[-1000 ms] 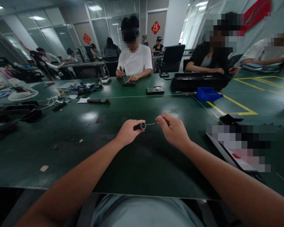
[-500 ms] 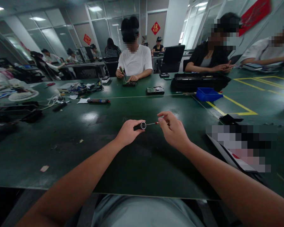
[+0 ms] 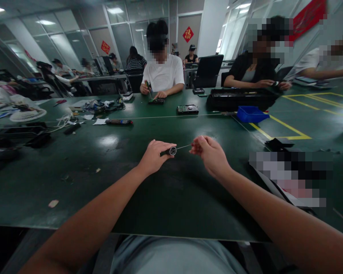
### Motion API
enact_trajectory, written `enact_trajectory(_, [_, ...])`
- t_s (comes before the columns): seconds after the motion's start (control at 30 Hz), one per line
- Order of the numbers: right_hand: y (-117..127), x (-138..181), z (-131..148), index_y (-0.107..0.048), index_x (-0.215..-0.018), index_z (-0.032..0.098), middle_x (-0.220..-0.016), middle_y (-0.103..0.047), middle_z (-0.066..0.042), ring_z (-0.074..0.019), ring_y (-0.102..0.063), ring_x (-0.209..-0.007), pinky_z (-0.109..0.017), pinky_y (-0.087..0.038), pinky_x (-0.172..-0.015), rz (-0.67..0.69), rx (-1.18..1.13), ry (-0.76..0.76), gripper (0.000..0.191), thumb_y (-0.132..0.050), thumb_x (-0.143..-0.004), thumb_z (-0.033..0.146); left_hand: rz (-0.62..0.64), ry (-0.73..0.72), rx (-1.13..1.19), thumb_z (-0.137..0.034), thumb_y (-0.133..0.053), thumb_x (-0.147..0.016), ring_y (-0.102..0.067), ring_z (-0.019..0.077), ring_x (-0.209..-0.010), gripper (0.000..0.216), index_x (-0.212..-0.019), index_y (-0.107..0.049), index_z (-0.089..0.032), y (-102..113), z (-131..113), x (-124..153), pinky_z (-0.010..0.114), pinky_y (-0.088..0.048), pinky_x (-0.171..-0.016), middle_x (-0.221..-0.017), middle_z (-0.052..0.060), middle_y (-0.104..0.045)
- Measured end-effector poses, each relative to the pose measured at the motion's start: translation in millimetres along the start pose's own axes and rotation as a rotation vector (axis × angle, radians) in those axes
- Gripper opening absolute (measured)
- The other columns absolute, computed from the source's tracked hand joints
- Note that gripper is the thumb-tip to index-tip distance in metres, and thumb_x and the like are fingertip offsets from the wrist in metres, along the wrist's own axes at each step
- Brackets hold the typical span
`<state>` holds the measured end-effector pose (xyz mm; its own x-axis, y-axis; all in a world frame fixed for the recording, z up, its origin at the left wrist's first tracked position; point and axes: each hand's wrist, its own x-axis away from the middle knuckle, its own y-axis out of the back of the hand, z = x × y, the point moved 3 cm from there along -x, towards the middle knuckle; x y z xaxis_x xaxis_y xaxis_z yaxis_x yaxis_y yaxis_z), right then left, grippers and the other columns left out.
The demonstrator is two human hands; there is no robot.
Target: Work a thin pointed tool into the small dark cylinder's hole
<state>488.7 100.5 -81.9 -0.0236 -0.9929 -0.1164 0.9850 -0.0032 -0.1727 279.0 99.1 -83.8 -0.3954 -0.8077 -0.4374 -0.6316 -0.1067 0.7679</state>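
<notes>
Left hand (image 3: 153,158): fingers and thumb clamp a short black cylinder with a pale ringed end (image 3: 169,152), above the near middle of the smooth dark green surface (image 3: 171,207). A thin straight metal shaft (image 3: 183,147) spans from the ringed end to the right hand (image 3: 210,154), whose curled fingers grip it. Far right: an open blue plastic tray (image 3: 251,114).

Ceiling lamps (image 3: 45,22) glow over a dim room. The dark bench (image 3: 74,182) shows pale glare left of the left hand (image 3: 153,158) and shadow below the right hand (image 3: 213,154). Outer edges stretch and blur; pixelation covers some heads (image 3: 157,34).
</notes>
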Motion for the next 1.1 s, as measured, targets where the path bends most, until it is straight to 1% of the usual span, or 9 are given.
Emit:
enact_trajectory(0.07, [0,-2,-2,-0.061,-0.079,0.02,-0.068,-0.059,0.0,-0.0131,-0.055,-0.059,-0.035,-0.056,-0.068,0.058,-0.06,-0.102,0.028,-0.062,-0.087,0.048,0.023,0.003,-0.019,-0.026,-0.07,-0.09,-0.06,0.0223,-0.119,0.035,-0.124,-0.065,-0.031,-1,1,0,0.055,-0.025,-0.116,-0.126,0.0,-0.069])
enact_trajectory(0.1, [0,-3,-2,-0.061,-0.078,0.02,-0.068,-0.059,0.001,-0.0129,-0.055,-0.058,-0.034,-0.055,-0.067,0.063,-0.055,-0.102,0.029,-0.064,-0.086,0.049,0.031,0.014,-0.025,-0.026,-0.07,-0.09,-0.06,0.0224,-0.12,0.035,-0.125,-0.065,-0.031,-1,1,-1,0.055,-0.025,-0.116,-0.126,0.0,-0.069])
enact_trajectory(0.2, [2,-3,0,-0.06,-0.081,0.021,-0.071,-0.061,0.0,-0.0137,-0.059,-0.061,-0.032,-0.053,-0.065,0.027,0.034,-0.004,0.031,-0.063,-0.087,0.051,0.042,0.055,-0.02,-0.027,-0.072,-0.088,-0.06,0.0235,-0.118,0.036,-0.124,-0.066,-0.029,-1,0,-1,0.052,-0.031,-0.113,-0.125,0.002,-0.07])
enact_trajectory(0.3, [3,-1,2,-0.06,-0.087,0.021,-0.076,-0.065,-0.002,-0.015,-0.062,-0.066,-0.033,-0.053,-0.066,-0.022,0.143,0.138,0.027,-0.057,-0.092,0.048,0.028,0.071,0.0,-0.029,-0.074,-0.086,-0.062,0.0238,-0.11,0.039,-0.124,-0.066,-0.026,0,-3,-1,0.046,-0.041,-0.104,-0.119,0.003,-0.071])
enact_trajectory(0.43, [2,5,11,-0.061,-0.09,0.021,-0.081,-0.068,-0.004,-0.0164,-0.065,-0.071,-0.034,-0.053,-0.069,-0.02,0.304,0.278,0.024,-0.054,-0.095,0.043,0.023,0.073,0.004,-0.029,-0.073,-0.087,-0.062,0.0239,-0.108,0.04,-0.126,-0.066,-0.026,1,-4,0,0.045,-0.042,-0.102,-0.118,0.003,-0.072])
enact_trajectory(0.57, [0,11,19,-0.061,-0.092,0.02,-0.078,-0.069,-0.004,-0.0171,-0.066,-0.071,-0.034,-0.053,-0.069,-0.011,0.435,0.327,0.023,-0.051,-0.097,0.04,0.03,0.08,0.008,-0.03,-0.074,-0.087,-0.063,0.0237,-0.108,0.04,-0.126,-0.065,-0.027,1,-4,0,0.047,-0.039,-0.104,-0.118,0.003,-0.072])
enact_trajectory(0.87, [-1,13,20,-0.063,-0.094,0.019,-0.08,-0.073,-0.005,-0.017,-0.069,-0.071,-0.032,-0.052,-0.068,0.008,0.49,0.349,0.025,-0.052,-0.097,0.041,0.044,0.081,0.029,-0.03,-0.073,-0.087,-0.063,0.0244,-0.112,0.042,-0.128,-0.064,-0.027,-2,-2,1,0.05,-0.037,-0.108,-0.122,0.003,-0.071])
enact_trajectory(1.0, [0,18,28,-0.067,-0.082,0.02,-0.065,-0.069,-0.001,-0.0146,-0.063,-0.058,-0.028,-0.044,-0.057,-0.026,0.682,0.391,0.029,-0.06,-0.091,0.047,0.053,0.064,0.027,-0.031,-0.073,-0.088,-0.062,0.0241,-0.114,0.041,-0.128,-0.063,-0.028,-5,0,2,0.051,-0.036,-0.109,-0.125,0.003,-0.07])
enact_trajectory(1.1, [0,20,31,-0.065,-0.068,0.021,-0.056,-0.064,0.001,-0.0124,-0.055,-0.048,-0.027,-0.038,-0.052,-0.054,0.773,0.449,0.034,-0.067,-0.086,0.05,0.052,0.051,0.022,-0.032,-0.072,-0.088,-0.062,0.0239,-0.114,0.041,-0.128,-0.063,-0.029,-5,1,3,0.05,-0.036,-0.109,-0.127,0.003,-0.069])
